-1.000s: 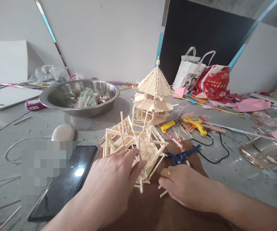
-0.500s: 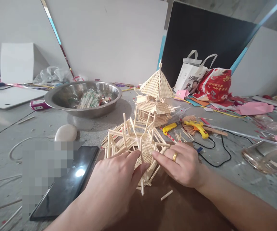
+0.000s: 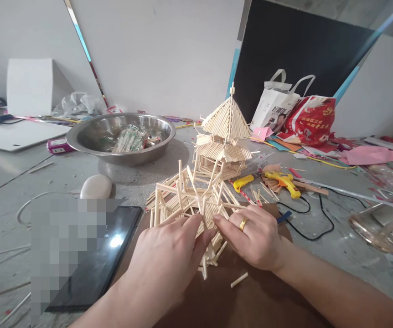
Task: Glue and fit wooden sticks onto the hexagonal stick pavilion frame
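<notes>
A stick-built frame (image 3: 189,196) of pale wooden sticks lies on a brown sheet (image 3: 217,296) in front of me. My left hand (image 3: 169,255) rests on its near side, fingers curled round the sticks. My right hand (image 3: 251,237), with a gold ring, presses its fingers against the frame's right side, close to the left fingertips. Behind the frame stands a finished stick pagoda (image 3: 225,136) with two roof tiers. One loose short stick (image 3: 239,279) lies on the brown sheet by my right wrist.
A steel bowl (image 3: 90,141) with wrapped sticks sits at the back left. A dark phone (image 3: 97,255) and a pale stone (image 3: 96,187) lie to the left. A yellow glue gun (image 3: 283,181) with black cable, paper scraps and bags (image 3: 299,116) fill the right.
My right hand left the blue cutters and the loose stick, rose to the frame's right side and closed in beside my left fingers. The view shifted slightly.
</notes>
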